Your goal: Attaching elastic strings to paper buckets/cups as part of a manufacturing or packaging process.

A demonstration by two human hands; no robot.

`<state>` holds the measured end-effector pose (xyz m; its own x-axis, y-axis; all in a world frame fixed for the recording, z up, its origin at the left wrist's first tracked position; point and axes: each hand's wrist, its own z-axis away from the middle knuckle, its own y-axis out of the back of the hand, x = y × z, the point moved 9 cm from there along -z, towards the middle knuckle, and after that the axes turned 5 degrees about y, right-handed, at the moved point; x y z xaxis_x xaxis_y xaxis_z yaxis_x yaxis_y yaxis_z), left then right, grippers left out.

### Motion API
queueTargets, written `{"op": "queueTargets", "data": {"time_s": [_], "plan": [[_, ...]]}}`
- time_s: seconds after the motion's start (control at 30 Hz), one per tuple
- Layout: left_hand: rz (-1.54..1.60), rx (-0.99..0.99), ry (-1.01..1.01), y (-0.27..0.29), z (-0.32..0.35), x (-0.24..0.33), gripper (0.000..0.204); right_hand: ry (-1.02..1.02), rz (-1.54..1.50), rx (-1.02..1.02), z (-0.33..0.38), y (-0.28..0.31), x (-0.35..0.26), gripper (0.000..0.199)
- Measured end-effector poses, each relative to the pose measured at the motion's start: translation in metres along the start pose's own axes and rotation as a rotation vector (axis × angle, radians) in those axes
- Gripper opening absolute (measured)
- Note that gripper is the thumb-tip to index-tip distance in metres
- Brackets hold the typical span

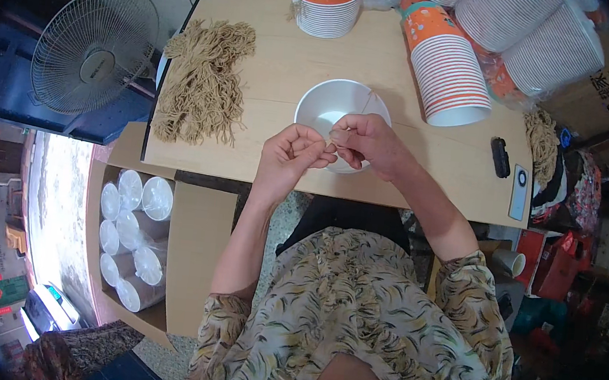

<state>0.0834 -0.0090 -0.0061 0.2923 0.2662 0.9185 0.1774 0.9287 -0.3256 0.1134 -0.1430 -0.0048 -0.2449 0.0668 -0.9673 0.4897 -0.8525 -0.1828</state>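
A white paper tub (314, 102) stands at the table's near edge, in front of me. Over its near rim, my left hand (292, 155) and my right hand (372, 147) meet at the fingertips. Both are closed in a pinch on what looks like a thin string (370, 99), whose fine end shows above my right hand against the tub. The part between the fingertips is too small to make out clearly. To the left lies a pile of tan twisted cords (205, 79), apart from both hands.
Orange-and-white tub stacks (326, 14) (447, 64) stand and lie at the back, beside plastic-wrapped stacks (549, 49). A black object (501, 157) and a phone (519, 192) lie right. Left are a fan (96, 53) and an open carton (198, 253) of wrapped cylindrical stacks.
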Motion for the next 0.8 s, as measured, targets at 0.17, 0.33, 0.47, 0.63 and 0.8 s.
{"op": "queueTargets", "data": {"time_s": [0.17,0.33,0.47,0.63,0.8], "plan": [[-0.034,-0.027,0.002,-0.0011,-0.0005,-0.0009,0.007,0.012,-0.005,-0.019,0.0001,-0.0009,0.001,0.018],[-0.032,-0.049,0.002,-0.0024,-0.0012,-0.0014,0.006,0.024,0.014,0.023,0.0011,-0.0015,-0.002,0.018],[-0.029,-0.059,-0.002,-0.0041,-0.0014,-0.0015,0.006,0.007,0.027,0.031,0.0015,0.0001,0.0007,0.02],[-0.037,-0.077,-0.009,-0.0052,-0.0019,-0.0009,0.006,-0.056,-0.009,0.01,0.0025,0.0039,-0.0005,0.022],[-0.056,-0.09,-0.017,-0.0034,-0.003,-0.0031,0.006,-0.073,0.213,-0.025,0.0006,0.001,-0.0015,0.022]]}}
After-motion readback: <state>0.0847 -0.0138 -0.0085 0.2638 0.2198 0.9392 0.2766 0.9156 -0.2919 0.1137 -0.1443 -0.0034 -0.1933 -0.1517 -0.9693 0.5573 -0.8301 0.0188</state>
